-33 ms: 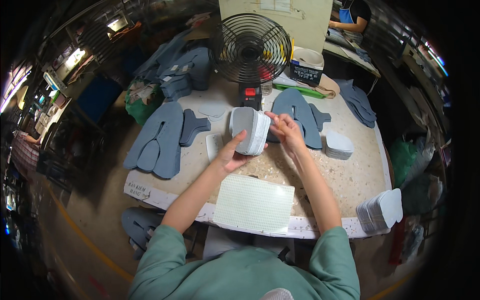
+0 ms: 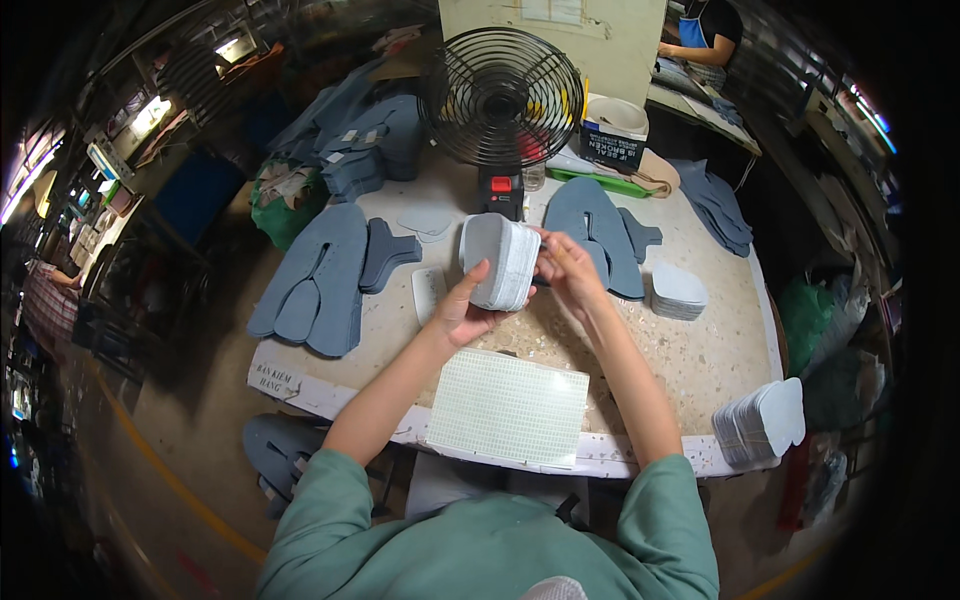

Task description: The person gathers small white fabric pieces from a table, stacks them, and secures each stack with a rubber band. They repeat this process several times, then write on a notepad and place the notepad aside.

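Above the table, my left hand [image 2: 470, 312] grips a thick stack of pale grey cut pieces with rounded corners [image 2: 488, 262], its thumb across the front face. The stack is tilted, and its layered edges face right. Touching the stack's right edge is my right hand [image 2: 568, 268], its fingers bent and pinched together; whatever is between the fingertips is too small to make out. A green gridded sheet [image 2: 508, 408] lies below my hands at the table's front. Loose pale pieces [image 2: 425, 220] lie left of the stack, and a pale oblong piece [image 2: 429, 293] is partly behind my left hand.
A black fan [image 2: 500, 95] stands beyond the stack. Blue-grey shoe-upper pieces lie in piles at left [image 2: 315, 285] and right [image 2: 590, 225]. Pale stacks sit at right [image 2: 678, 290] and at the front right corner [image 2: 755, 422]. Behind are a black bucket [image 2: 612, 145] and green tray [image 2: 600, 183].
My right hand has shifted slightly left, closer in against the stack's edge, with its fingers more bent. The stack has turned a little in my left hand.
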